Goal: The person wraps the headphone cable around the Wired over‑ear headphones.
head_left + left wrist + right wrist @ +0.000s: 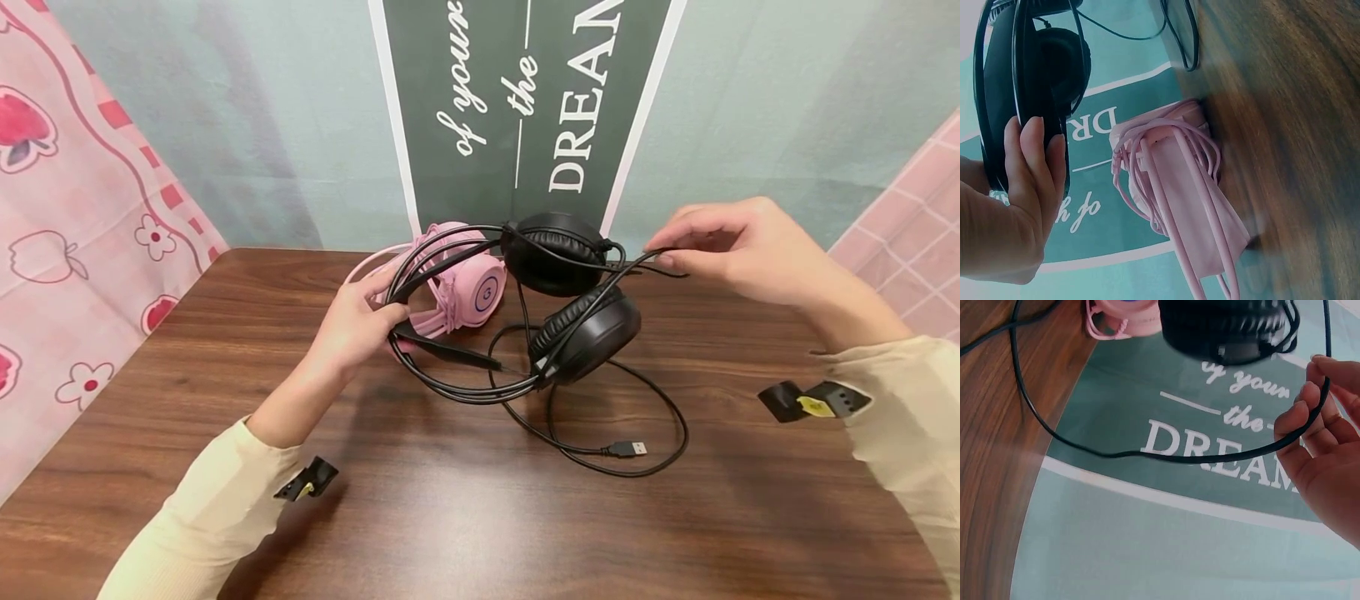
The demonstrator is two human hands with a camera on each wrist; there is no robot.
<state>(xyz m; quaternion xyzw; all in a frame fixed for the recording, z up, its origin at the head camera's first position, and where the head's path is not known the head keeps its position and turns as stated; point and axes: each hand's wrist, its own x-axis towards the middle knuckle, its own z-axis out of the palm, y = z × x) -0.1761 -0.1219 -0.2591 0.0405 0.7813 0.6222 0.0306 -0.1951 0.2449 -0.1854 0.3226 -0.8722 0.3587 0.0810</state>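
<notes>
My left hand (pixel 362 321) grips the headband of the black headphones (pixel 592 333), holding them above the table with both ear cups to the right. Black cable (pixel 457 392) runs in loops along the headband. My right hand (pixel 738 246) pinches a stretch of that cable beyond the ear cups; in the right wrist view the cable (pixel 1204 459) hangs in a long curve from the fingers. Its USB plug (pixel 626 449) lies on the table within a loop. Behind the black pair sit pink headphones (pixel 480 290), their pink cord (pixel 1141 181) wound about them.
The wooden table (pixel 450 517) ends at a back wall hung with pale cloth and a green lettered panel (pixel 517 108). A pink patterned curtain (pixel 75 250) hangs at the left, and pink tiling (pixel 922 242) shows at the right.
</notes>
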